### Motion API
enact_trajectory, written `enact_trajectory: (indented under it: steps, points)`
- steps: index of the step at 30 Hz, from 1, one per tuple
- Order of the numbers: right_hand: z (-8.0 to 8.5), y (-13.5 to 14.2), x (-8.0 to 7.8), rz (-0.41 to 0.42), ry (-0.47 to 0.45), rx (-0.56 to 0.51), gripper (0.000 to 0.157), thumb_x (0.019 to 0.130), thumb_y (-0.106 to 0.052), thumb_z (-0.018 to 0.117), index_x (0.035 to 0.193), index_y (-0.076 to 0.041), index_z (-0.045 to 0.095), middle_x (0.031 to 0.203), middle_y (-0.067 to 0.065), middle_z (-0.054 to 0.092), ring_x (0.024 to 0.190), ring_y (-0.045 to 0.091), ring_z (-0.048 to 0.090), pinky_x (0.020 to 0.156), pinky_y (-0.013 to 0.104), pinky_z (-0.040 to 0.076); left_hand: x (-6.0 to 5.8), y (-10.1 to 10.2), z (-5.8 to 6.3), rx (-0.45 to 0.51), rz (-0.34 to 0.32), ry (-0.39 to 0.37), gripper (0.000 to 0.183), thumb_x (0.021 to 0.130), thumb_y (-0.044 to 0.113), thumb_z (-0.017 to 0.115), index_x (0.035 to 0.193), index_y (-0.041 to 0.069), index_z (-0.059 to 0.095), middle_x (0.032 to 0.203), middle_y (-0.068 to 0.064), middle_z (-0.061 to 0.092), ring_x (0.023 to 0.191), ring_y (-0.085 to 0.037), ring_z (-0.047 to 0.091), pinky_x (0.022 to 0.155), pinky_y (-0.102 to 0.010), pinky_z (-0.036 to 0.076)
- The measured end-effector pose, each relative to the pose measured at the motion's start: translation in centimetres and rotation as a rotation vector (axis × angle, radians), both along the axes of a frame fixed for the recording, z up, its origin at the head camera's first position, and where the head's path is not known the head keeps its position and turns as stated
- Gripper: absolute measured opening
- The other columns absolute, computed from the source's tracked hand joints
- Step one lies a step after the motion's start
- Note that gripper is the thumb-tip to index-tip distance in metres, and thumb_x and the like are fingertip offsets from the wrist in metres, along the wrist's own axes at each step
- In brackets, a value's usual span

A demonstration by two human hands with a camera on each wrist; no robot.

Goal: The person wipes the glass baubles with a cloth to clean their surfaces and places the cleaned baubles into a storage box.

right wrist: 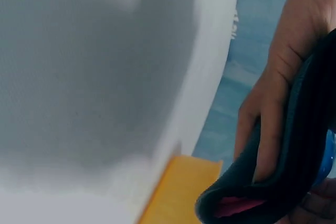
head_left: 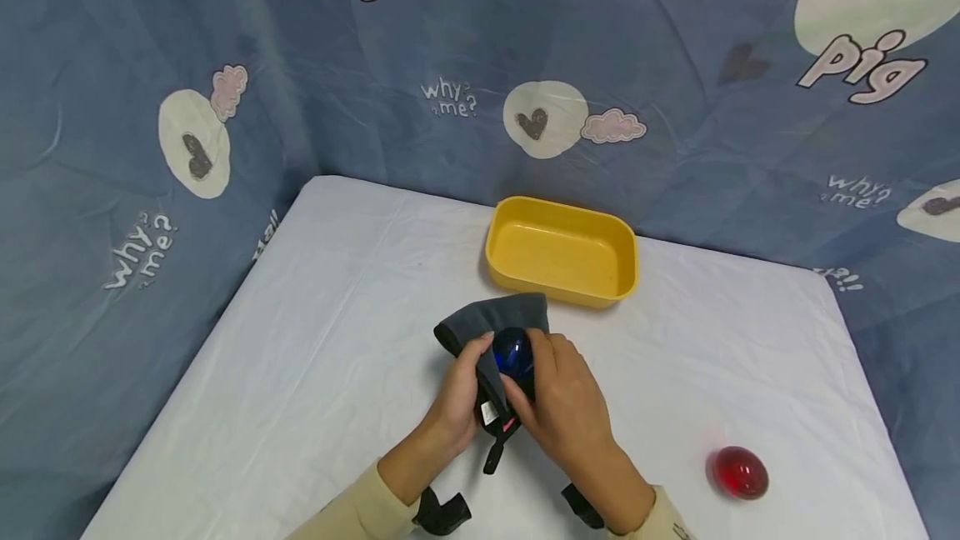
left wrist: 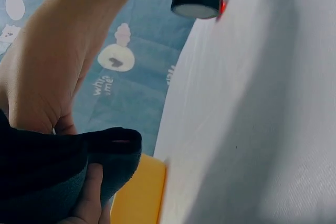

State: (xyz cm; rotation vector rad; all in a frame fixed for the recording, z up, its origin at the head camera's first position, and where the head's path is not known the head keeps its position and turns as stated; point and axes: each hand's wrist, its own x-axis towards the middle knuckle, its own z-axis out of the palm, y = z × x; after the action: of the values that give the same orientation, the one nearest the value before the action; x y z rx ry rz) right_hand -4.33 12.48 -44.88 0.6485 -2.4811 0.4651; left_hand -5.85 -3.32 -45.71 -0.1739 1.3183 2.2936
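Note:
My left hand (head_left: 456, 402) grips a thick dark grey cloth (head_left: 480, 319), which is folded over. A black strap and a white tag hang from its lower end. A glossy blue ball (head_left: 513, 352) lies against the cloth, between the thumb and fingers of my right hand (head_left: 566, 394). In the left wrist view, the cloth (left wrist: 47, 174) has left-hand fingers on its outer side. The right wrist view shows the left hand's fingers pressed along the cloth (right wrist: 294, 145), a bit of pink inside the fold, and only an edge of the blue ball (right wrist: 328, 156).
A yellow rectangular tray (head_left: 558, 292) stands at the back of the white table (head_left: 345, 290), just beyond the cloth. To the right of my right forearm lies a red ball (head_left: 740, 472). A blue printed curtain (head_left: 420, 32) hangs behind and beside the table.

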Motion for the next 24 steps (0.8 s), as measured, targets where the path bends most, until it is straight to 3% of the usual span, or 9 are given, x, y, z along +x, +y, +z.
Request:
enact_trajectory:
  steps: [3, 5, 8, 12, 16, 20, 24]
  points:
    - [-0.34, 0.19, 0.03, -0.012, -0.008, -0.03, 0.063, 0.107, -0.051, 0.05, 0.124, 0.009, 0.055, 0.099, 0.021, 0.062, 0.082, 0.032, 0.062, 0.074, 0.045, 0.058, 0.03, 0.16, -0.02, -0.009, -0.009, -0.003, 0.065, 0.107, 0.045, 0.044, 0.15, -0.004, 0.044, 0.137, -0.011, 0.057, 0.116, -0.015, 0.057, 0.099, -0.026, 0.047]
    - [-0.46, 0.3, 0.02, -0.019, -0.03, -0.044, 0.067, 0.108, -0.056, 0.044, 0.122, 0.009, 0.056, 0.097, 0.02, 0.061, 0.08, 0.031, 0.061, 0.073, 0.043, 0.058, 0.04, 0.26, 0.0, -0.009, -0.01, -0.014, 0.064, 0.107, 0.045, 0.044, 0.149, -0.004, 0.044, 0.13, -0.009, 0.059, 0.111, -0.014, 0.058, 0.097, -0.026, 0.048]
    - [-0.45, 0.45, -0.07, -0.033, -0.098, -0.08, 0.065, 0.106, -0.056, 0.05, 0.12, 0.007, 0.057, 0.096, 0.017, 0.062, 0.08, 0.028, 0.059, 0.072, 0.042, 0.057, 0.03, 0.42, 0.03, -0.001, -0.009, -0.022, 0.063, 0.107, 0.044, 0.043, 0.148, -0.003, 0.043, 0.125, -0.007, 0.058, 0.108, -0.013, 0.058, 0.096, -0.025, 0.048]
    - [-0.46, 0.42, -0.29, -0.077, -0.24, -0.178, 0.052, 0.103, -0.047, 0.061, 0.116, 0.003, 0.062, 0.1, 0.015, 0.065, 0.086, 0.027, 0.06, 0.075, 0.043, 0.057, 0.0, 0.44, -0.02, -0.001, -0.016, -0.011, 0.066, 0.107, 0.044, 0.043, 0.153, -0.002, 0.037, 0.139, -0.012, 0.054, 0.118, -0.015, 0.057, 0.102, -0.026, 0.047]
    - [-0.68, 0.42, -0.4, -0.113, -0.327, -0.227, 0.042, 0.103, -0.038, 0.063, 0.113, 0.002, 0.065, 0.102, 0.013, 0.066, 0.09, 0.025, 0.06, 0.077, 0.043, 0.056, 0.02, 0.45, -0.2, -0.001, -0.026, -0.011, 0.068, 0.107, 0.045, 0.042, 0.155, -0.002, 0.035, 0.146, -0.015, 0.051, 0.122, -0.016, 0.057, 0.105, -0.027, 0.046]
    - [-0.51, 0.49, -0.37, -0.105, -0.278, -0.164, 0.044, 0.101, -0.038, 0.064, 0.114, 0.004, 0.065, 0.1, 0.015, 0.065, 0.089, 0.028, 0.057, 0.078, 0.043, 0.053, -0.08, 0.51, -0.34, -0.001, -0.021, -0.023, 0.065, 0.107, 0.046, 0.041, 0.152, -0.002, 0.038, 0.138, -0.011, 0.055, 0.119, -0.014, 0.058, 0.103, -0.026, 0.047]
    - [0.1, 0.46, -0.05, -0.086, -0.193, -0.067, 0.056, 0.099, -0.04, 0.068, 0.129, 0.006, 0.061, 0.106, 0.019, 0.065, 0.091, 0.032, 0.058, 0.081, 0.048, 0.052, -0.27, 0.48, -0.24, -0.001, -0.022, -0.038, 0.066, 0.107, 0.046, 0.04, 0.157, 0.002, 0.033, 0.147, -0.012, 0.047, 0.126, -0.017, 0.05, 0.108, -0.029, 0.041]
